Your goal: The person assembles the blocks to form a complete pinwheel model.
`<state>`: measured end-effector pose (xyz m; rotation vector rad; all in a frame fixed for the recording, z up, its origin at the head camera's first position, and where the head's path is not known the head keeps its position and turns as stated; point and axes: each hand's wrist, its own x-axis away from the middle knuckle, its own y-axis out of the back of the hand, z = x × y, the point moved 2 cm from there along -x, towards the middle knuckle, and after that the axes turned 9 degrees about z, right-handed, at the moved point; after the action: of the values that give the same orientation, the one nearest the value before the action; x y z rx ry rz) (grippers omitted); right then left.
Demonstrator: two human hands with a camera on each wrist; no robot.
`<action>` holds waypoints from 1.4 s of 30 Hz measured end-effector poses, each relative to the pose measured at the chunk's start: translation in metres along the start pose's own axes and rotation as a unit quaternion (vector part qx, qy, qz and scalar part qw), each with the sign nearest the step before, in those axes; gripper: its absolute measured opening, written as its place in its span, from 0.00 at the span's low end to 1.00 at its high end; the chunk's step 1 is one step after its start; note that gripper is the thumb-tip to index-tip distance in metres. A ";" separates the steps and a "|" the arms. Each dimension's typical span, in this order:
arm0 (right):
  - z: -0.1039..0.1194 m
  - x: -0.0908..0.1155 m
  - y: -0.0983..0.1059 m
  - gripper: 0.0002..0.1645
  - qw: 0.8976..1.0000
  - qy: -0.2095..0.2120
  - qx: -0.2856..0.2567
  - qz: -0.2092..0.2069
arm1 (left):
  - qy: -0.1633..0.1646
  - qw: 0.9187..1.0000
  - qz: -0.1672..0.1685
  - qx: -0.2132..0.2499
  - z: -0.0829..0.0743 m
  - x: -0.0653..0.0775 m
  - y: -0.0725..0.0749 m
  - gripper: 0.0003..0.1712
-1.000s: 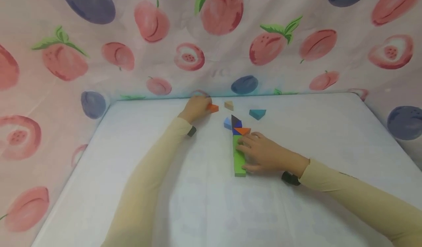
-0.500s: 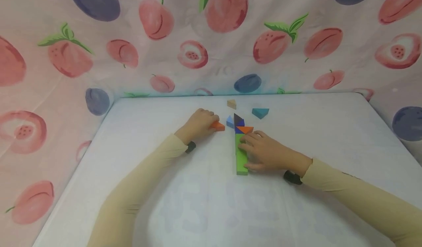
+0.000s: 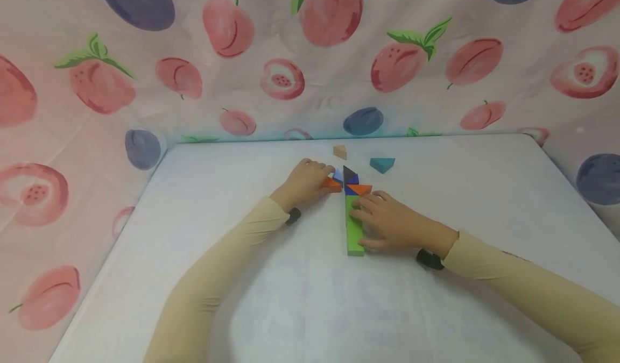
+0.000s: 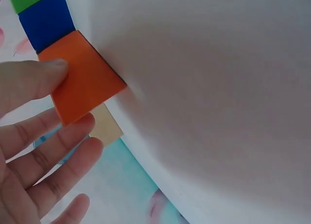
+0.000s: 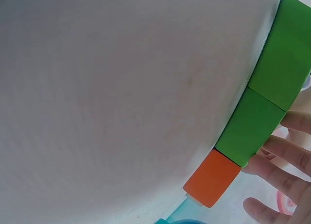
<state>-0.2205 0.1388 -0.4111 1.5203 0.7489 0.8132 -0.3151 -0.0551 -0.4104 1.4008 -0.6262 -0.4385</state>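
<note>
My left hand (image 3: 304, 184) pinches an orange triangular block (image 4: 87, 80) between thumb and fingers, just left of a dark blue block (image 4: 47, 21). Two green blocks (image 5: 265, 102) lie end to end in a row running toward me. The fingertips of my right hand (image 3: 394, 223) rest on the green row from its right side, curled round nothing. Beyond the green, a second orange triangle (image 3: 359, 189) sits at the right of the dark blue piece. A light blue block (image 3: 338, 176) and a dark triangular piece (image 3: 349, 175) stand at the far end, the former partly behind my left fingers.
Farther back lie a natural wood block (image 3: 340, 152) and a teal triangular block (image 3: 382, 164). The white tabletop (image 3: 455, 185) ends at a hanging fruit-print cloth (image 3: 310, 110). More of that cloth covers the left side.
My left hand has brought the orange triangular block from near the back edge toward me and rightward, up beside the blue pieces. The right hand has stayed on the green blocks.
</note>
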 end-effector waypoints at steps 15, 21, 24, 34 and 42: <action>-0.001 0.000 -0.001 0.34 1.000 0.004 0.006 -0.008 | -0.006 1.000 -0.010 -0.018 -0.003 -0.003 -0.001 0.25; -0.001 0.000 -0.001 0.33 1.000 0.005 0.003 -0.012 | -0.009 1.000 -0.018 -0.018 0.000 0.002 -0.001 0.23; -0.001 0.000 0.001 0.33 1.000 0.002 0.001 -0.009 | -0.005 1.000 -0.016 -0.014 0.002 0.004 0.000 0.19; 0.000 -0.002 0.001 0.33 1.000 -0.004 0.002 0.005 | -0.004 1.000 -0.003 -0.019 0.009 0.013 0.003 0.14; 0.001 0.000 0.002 0.34 1.000 -0.006 0.000 0.007 | -0.027 1.000 0.000 -0.003 0.014 0.019 0.007 0.15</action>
<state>-0.2201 0.1379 -0.4087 1.5314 0.7302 0.8127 -0.3096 -0.0770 -0.4001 1.3875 -0.6680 -0.4795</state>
